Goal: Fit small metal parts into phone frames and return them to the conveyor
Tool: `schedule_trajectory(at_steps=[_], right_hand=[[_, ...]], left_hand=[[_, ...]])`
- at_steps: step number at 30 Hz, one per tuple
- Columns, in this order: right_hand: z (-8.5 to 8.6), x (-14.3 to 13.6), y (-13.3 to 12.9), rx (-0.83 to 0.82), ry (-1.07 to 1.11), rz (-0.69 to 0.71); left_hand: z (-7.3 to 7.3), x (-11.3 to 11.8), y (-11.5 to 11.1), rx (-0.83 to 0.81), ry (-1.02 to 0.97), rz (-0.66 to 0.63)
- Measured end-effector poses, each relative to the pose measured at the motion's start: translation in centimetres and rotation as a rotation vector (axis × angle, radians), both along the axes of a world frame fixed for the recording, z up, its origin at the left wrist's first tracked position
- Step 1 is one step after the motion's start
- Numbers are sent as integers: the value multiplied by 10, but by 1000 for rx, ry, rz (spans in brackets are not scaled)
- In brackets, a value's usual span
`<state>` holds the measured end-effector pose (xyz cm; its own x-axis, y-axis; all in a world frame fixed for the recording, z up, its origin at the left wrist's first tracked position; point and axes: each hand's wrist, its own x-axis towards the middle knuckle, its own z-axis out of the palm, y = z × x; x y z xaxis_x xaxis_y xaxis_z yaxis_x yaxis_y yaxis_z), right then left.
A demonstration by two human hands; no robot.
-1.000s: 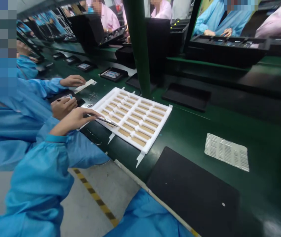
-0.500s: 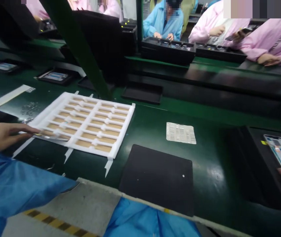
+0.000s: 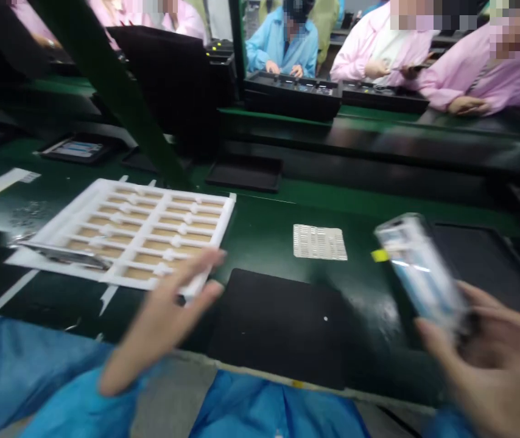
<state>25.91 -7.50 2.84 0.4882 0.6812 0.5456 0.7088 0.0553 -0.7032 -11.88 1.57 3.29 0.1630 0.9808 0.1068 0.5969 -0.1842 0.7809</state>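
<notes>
My right hand (image 3: 492, 353) grips a phone frame (image 3: 418, 267) with a clear and blue face, held tilted above the bench; a yellow tab (image 3: 379, 255) sticks out at its left edge. My left hand (image 3: 178, 298) is empty, fingers apart, over the right front corner of a white slotted tray (image 3: 148, 228). In that tray's near left slot lies a long shiny metal piece (image 3: 70, 252), like a phone frame seen edge-on. A black mat (image 3: 282, 328) lies between my hands, with a tiny white dot on it. Motion blurs both hands.
A pale sheet of small strips (image 3: 319, 242) lies beyond the mat. Black trays (image 3: 244, 172) line the back of the green bench, and another black tray (image 3: 479, 255) stands at right. A slanted green post (image 3: 118, 97) crosses at left. People in pink and blue sleeves work opposite.
My left hand has let go of the metal piece at the white tray and moved right. My right hand has lifted the phone frame from the black tray and brought it left.
</notes>
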Motion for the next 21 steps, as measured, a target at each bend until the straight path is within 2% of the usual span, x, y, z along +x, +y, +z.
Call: schedule_trajectory(at_steps=[2,3,4,6,7,8,9,10,11,12,14,16,19,21], right_hand=[[-7,-42,1,-39,28,197],[-9,-60,4,-45,5,275],[-10,-71,8,-64,-23,348],[-11,-73,18,-114,-118,442],[-11,-62,23,-126,-174,418],[-11,-44,28,-128,-236,330],[-11,-20,33,-127,-301,188],[-13,8,36,-126,-364,-19],[-15,36,38,-177,-432,-207],[-18,64,39,-302,-483,-331],[-24,105,38,-558,-542,-331],[-25,122,37,-658,-583,-272],[-14,108,48,-541,-664,-275],[-2,85,72,-443,-698,-232]], left_hand=[[-12,74,-19,-371,-407,-340],[-17,104,-25,-482,-565,-384],[-20,127,-29,-537,-692,-332],[-24,154,-29,-575,-835,-173],[-25,159,-24,-555,-847,-112],[-26,160,-18,-521,-824,-92],[-26,159,-11,-481,-773,-115],[-26,156,-2,-438,-700,-167],[-27,154,7,-402,-610,-233],[-28,152,16,-374,-511,-303],[-30,153,33,-323,-314,-434],[-34,159,47,-260,-162,-538],[-44,170,61,-195,-38,-669],[-52,175,67,-186,0,-712]])
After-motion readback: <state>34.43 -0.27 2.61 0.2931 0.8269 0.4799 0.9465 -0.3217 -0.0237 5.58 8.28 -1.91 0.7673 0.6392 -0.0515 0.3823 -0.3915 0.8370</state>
